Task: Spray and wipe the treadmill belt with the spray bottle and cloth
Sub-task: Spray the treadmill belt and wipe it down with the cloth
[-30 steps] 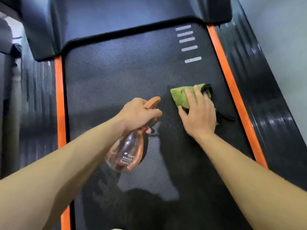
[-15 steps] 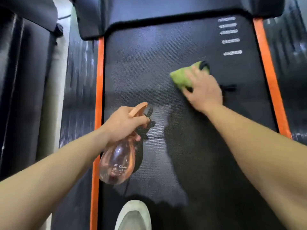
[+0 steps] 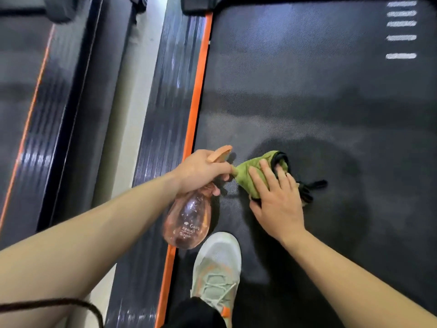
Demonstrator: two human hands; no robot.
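Observation:
The black treadmill belt (image 3: pixel 319 95) fills the right of the view, with a damp patch around the cloth. My left hand (image 3: pixel 201 170) grips a clear orange spray bottle (image 3: pixel 189 221) by its neck, nozzle pointing right, bottle body hanging down over the belt's left edge. My right hand (image 3: pixel 276 197) presses flat on a green cloth (image 3: pixel 246 174) with black trim and a black strap, lying on the belt. The two hands almost touch; the cloth's left tip meets my left fingers.
An orange strip (image 3: pixel 197 91) runs along the belt's left edge beside a ribbed black side rail (image 3: pixel 163 114). My pale sneaker (image 3: pixel 216 271) stands on the belt just below the bottle. A second treadmill (image 3: pixel 35 91) lies at the left. White marks (image 3: pixel 400 55) sit at the far right.
My right hand has dragged the cloth toward me and to the left, next to the bottle. The view has swung left, so the neighbouring treadmill and my shoe show more.

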